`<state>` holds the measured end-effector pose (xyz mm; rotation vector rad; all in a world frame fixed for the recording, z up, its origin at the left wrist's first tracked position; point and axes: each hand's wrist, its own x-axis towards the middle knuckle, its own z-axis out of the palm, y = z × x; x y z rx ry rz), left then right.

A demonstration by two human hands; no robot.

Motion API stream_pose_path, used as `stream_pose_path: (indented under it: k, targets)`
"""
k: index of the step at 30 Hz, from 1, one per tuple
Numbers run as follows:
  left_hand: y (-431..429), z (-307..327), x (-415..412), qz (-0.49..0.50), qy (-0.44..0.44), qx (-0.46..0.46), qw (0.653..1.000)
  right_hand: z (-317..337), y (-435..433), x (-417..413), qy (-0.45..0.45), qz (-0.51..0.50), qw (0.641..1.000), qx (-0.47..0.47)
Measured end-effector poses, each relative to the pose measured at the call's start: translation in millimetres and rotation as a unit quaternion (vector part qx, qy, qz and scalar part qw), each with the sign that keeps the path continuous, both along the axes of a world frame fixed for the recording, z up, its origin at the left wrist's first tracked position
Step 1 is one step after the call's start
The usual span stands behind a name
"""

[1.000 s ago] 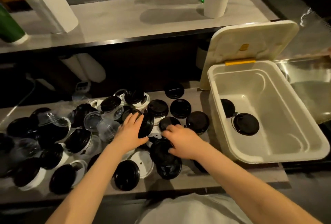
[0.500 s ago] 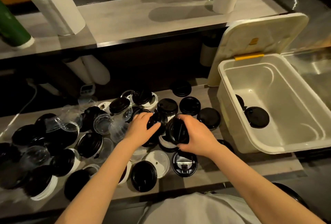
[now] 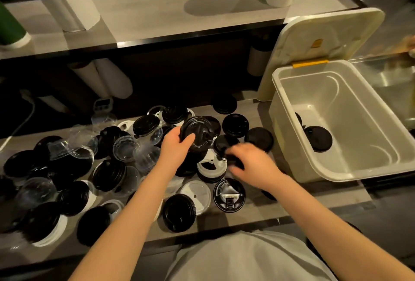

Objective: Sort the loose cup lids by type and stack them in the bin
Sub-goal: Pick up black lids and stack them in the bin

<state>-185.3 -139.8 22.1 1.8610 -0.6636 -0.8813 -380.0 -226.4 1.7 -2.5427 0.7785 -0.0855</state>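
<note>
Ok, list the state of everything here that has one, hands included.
White plastic storage bin: open, holding few lids.
Hinged white bin cover: swung up, leaning back.
Black round lids in the bin: lying on its floor.
Left grip: holds a black domed plastic lid, tilted up.
Right grip: blurred, low over the pile of loose black and white lids; hold unclear.
Clear plastic lids: loose, unsorted.

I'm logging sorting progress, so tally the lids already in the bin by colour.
Black lids: 2 (one half hidden by the bin wall)
White lids: 0
Clear lids: 0
Total: 2
</note>
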Motion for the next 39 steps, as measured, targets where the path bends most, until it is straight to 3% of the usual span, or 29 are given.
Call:
stream_pose_path:
  k: [6, 10, 14, 17, 21, 24, 27, 33, 39]
  targets:
    - [23.3, -26.5, 7.7, 0.02, 0.045, 0.012, 0.999, -52.3, 55.8, -15.6, 0.168, 0.073, 0.98, 0.07]
    - [33.0, -28.4, 7.1, 0.032, 0.051, 0.021, 0.998, -66.8, 62.7, -14.6, 0.198, 0.081, 0.976, 0.045]
    - [34.0, -14.6, -0.6, 0.057, 0.052, 0.021, 0.997, -56.5, 55.2, -14.2, 0.144, 0.072, 0.986, 0.037]
    - [34.9, -14.8, -2.6, 0.053, 0.039, 0.014, 0.998, -32.1, 48.5, -13.2, 0.011, 0.015, 0.998, 0.058]
    - [34.4, -5.0, -9.9, 0.046, 0.034, -0.016, 0.998, -2.2, 38.5, 6.5, -0.17, -0.078, 0.978, 0.096]
    - [33.8, 2.9, -15.7, 0.049, 0.078, -0.027, 0.995, 7.7, 39.1, 29.0, -0.238, -0.087, 0.962, 0.104]
    - [37.6, 8.2, -20.0, 0.065, 0.138, -0.043, 0.987, 6.5, 48.1, 46.9, -0.233, -0.053, 0.965, 0.109]
    - [72.4, 1.2, -12.2, 0.028, 0.119, -0.015, 0.992, -8.2, 67.4, 62.1, -0.205, -0.002, 0.97, 0.131]
    - [117.0, -10.6, 20.8, 0.086, -0.027, 0.042, 0.995, -35.2, 94.5, 57.7, -0.103, 0.017, 0.991, 0.082]
